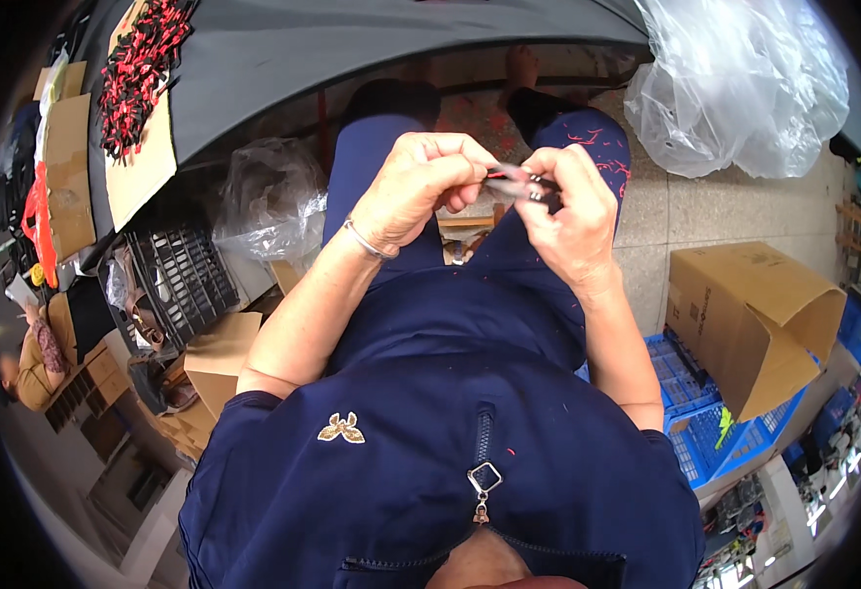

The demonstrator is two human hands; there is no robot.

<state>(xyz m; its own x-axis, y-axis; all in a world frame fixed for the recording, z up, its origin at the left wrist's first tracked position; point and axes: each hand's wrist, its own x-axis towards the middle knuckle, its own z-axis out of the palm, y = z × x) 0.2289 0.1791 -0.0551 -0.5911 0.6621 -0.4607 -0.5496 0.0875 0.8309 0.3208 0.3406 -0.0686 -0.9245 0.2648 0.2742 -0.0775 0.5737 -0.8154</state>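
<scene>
Both hands meet over my lap, above dark blue trousers. My left hand (421, 187), with a thin bracelet at the wrist, pinches one end of a small red and black strip piece (514, 180). My right hand (573, 211) grips the other end, where a small dark part shows between the fingers. The fingers hide most of the piece. A pile of similar red and black pieces (141, 64) lies on a cardboard sheet (141, 162) on the grey table (352, 49) at the upper left.
A black plastic crate (180, 280) and a crumpled clear bag (273, 196) sit to my left. A large clear plastic bag (745, 79) is at the upper right. An open cardboard box (754, 314) rests on blue crates (705, 412) to my right. Another person (28, 363) sits at far left.
</scene>
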